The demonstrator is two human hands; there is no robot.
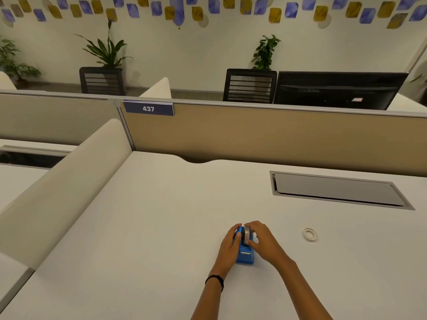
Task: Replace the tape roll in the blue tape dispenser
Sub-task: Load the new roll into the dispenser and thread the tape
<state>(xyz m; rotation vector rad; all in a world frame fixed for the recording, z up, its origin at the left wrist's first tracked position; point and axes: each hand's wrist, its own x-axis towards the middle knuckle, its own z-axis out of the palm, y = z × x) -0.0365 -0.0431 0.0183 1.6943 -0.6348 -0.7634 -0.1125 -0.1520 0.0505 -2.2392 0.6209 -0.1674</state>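
Observation:
The blue tape dispenser [245,256] stands on the white desk [161,227], a little right of centre. My left hand [230,244] wraps its left side and holds it steady. My right hand [261,239] pinches a clear tape roll [247,234] on a dark core at the dispenser's top, in or just above its cradle. A second tape roll [309,234], thin and pale, lies flat on the desk to the right, apart from both hands.
A grey cable hatch [337,189] is set into the desk at the back right. A tan partition [254,135] with a "437" sign [148,108] closes the far edge. A cream divider [62,181] runs along the left side.

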